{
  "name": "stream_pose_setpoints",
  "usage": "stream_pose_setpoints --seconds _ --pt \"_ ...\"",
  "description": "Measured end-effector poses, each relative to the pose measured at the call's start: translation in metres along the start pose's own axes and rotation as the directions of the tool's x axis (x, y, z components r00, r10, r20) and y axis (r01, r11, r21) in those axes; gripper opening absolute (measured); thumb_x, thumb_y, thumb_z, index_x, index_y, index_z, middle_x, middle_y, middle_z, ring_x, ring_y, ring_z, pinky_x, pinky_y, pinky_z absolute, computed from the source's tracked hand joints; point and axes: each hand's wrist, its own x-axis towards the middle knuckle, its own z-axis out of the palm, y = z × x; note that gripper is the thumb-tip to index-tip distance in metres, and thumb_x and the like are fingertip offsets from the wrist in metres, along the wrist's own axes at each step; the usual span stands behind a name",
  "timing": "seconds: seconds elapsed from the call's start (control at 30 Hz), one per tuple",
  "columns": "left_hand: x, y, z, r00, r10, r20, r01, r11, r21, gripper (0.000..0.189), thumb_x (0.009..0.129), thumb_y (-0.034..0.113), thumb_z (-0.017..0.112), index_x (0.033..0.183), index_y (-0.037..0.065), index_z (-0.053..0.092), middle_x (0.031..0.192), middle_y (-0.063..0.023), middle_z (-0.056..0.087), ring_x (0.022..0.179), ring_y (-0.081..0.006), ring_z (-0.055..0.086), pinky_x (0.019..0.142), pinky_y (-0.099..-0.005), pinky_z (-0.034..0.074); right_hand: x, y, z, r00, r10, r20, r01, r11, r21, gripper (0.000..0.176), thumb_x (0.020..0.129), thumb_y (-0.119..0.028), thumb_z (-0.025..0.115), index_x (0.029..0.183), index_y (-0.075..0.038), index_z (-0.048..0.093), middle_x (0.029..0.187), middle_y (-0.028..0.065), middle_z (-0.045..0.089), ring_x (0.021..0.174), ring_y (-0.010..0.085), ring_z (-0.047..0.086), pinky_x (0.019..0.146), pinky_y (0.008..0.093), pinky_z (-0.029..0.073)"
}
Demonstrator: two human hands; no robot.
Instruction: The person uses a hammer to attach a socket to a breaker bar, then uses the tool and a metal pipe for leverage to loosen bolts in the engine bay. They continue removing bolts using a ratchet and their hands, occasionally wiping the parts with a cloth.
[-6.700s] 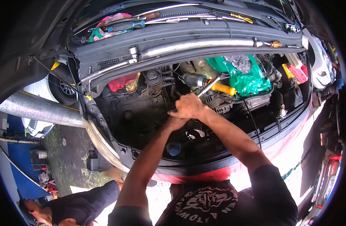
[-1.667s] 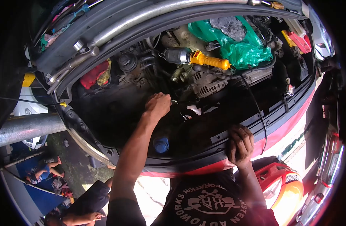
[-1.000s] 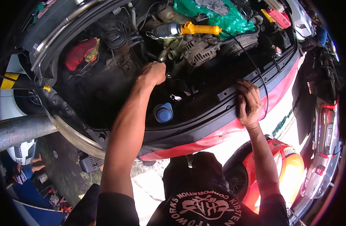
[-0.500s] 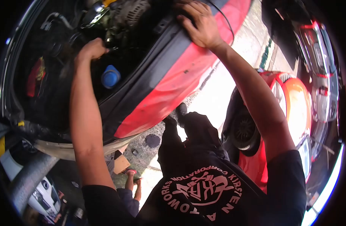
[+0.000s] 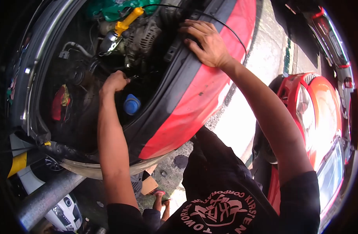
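Observation:
My left hand (image 5: 115, 82) is inside the engine bay, its fingers closed round something I cannot make out, just above the blue cap (image 5: 131, 104). My right hand (image 5: 206, 43) rests on the black front edge of the car, fingers spread over it, beside the red cover (image 5: 186, 113). A black cable (image 5: 225, 25) arcs past it. Beyond my left hand lie a yellow work light (image 5: 128, 20), a ribbed metal engine part (image 5: 144, 38) and a green plastic sheet (image 5: 114, 9). A red cloth (image 5: 58, 103) is deeper in the bay on the left.
A red car (image 5: 323, 113) stands at the right, with another vehicle (image 5: 333, 39) behind it. At the lower left are a thick grey pipe (image 5: 50, 197) and a white car part (image 5: 65, 212). Below, a person's legs (image 5: 158, 202) show near a cardboard piece (image 5: 149, 185).
The view has shifted, so the engine bay shows lower and further right, with more of the yellow light visible. Both hands keep nearly the same places on the car.

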Motion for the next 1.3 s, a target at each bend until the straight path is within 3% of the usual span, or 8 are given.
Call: stream_pose_setpoints --seconds 0.13,0.4,0.5,0.6,0.7,1.0,1.3 --pt "0.012 -0.008 0.005 0.997 0.03 -0.067 -0.027 0.999 0.039 0.036 0.09 0.028 0.072 0.112 0.0 0.072 0.117 -0.0257 0.068 0.115 -0.038 0.065 0.098 -0.0472 0.053 0.01 -0.009 -0.01 0.995 0.036 0.089 -0.041 0.998 0.058 0.036 0.091 -0.018 0.057 0.125 -0.007 0.062 0.135 0.0102 0.061 0.135 0.0295 0.05 0.113 0.0431 0.034" --pt "0.004 -0.001 -0.006 0.994 -0.006 -0.11 0.002 1.0 -0.028 0.024 0.087 0.007 0.061 0.104 0.0 0.075 0.112 -0.0256 0.07 0.109 -0.04 0.067 0.094 -0.0463 0.056 0.024 -0.014 -0.015 0.981 0.063 0.182 -0.084 0.991 0.107 0.046 0.079 -0.009 0.057 0.124 -0.003 0.063 0.136 0.0146 0.06 0.137 0.035 0.049 0.114 0.046 0.032" --pt "0.006 -0.003 -0.005 0.996 -0.023 -0.086 0.017 0.997 -0.071 0.03 0.093 0.025 0.068 0.104 -0.002 0.073 0.11 -0.0267 0.069 0.108 -0.0419 0.066 0.094 -0.0484 0.053 0.025 -0.012 -0.012 0.98 0.069 0.187 -0.092 0.989 0.113 0.048 0.076 -0.008 0.057 0.123 -0.002 0.064 0.135 0.0152 0.061 0.136 0.0358 0.049 0.114 0.0458 0.032" --pt "0.002 0.0 -0.009 0.996 -0.04 -0.08 0.032 0.995 -0.095 0.029 0.093 0.025 0.068 0.104 -0.002 0.073 0.11 -0.0266 0.069 0.108 -0.0418 0.066 0.094 -0.0489 0.053 0.026 -0.012 -0.011 0.981 0.071 0.181 -0.089 0.992 0.092 0.048 0.075 -0.007 0.056 0.122 -0.002 0.065 0.134 0.0155 0.061 0.135 0.0359 0.05 0.114 0.0455 0.032" --pt "-0.001 -0.001 -0.009 0.993 -0.009 -0.116 0.0 0.997 -0.078 0.021 0.086 0.002 0.058 0.097 0.0 0.076 0.106 -0.0259 0.071 0.103 -0.0408 0.069 0.088 -0.0468 0.058 0.026 -0.012 -0.01 0.979 0.073 0.188 -0.092 0.991 0.097 0.049 0.073 -0.006 0.056 0.121 -0.001 0.065 0.134 0.0157 0.062 0.134 0.0357 0.051 0.114 0.0451 0.033" --pt "0.004 0.001 -0.001 0.984 -0.009 -0.179 -0.007 0.996 -0.088 0.021 0.086 0.002 0.059 0.097 0.0 0.076 0.105 -0.0239 0.072 0.103 -0.04 0.069 0.088 -0.047 0.057 0.026 -0.009 -0.012 0.979 0.079 0.19 -0.099 0.99 0.1 0.048 0.073 -0.008 0.057 0.12 -0.002 0.066 0.135 0.0152 0.062 0.134 0.0354 0.052 0.113 0.0454 0.033" --pt "-0.002 0.008 -0.009 0.989 -0.022 -0.143 0.01 0.997 -0.079 0.021 0.085 0.002 0.059 0.096 0.001 0.076 0.105 -0.023 0.072 0.103 -0.0386 0.07 0.088 -0.0457 0.058 0.026 -0.01 -0.01 0.977 0.085 0.195 -0.106 0.989 0.103 0.049 0.073 -0.008 0.056 0.12 -0.002 0.067 0.134 0.015 0.062 0.134 0.0352 0.051 0.113 0.0447 0.033"
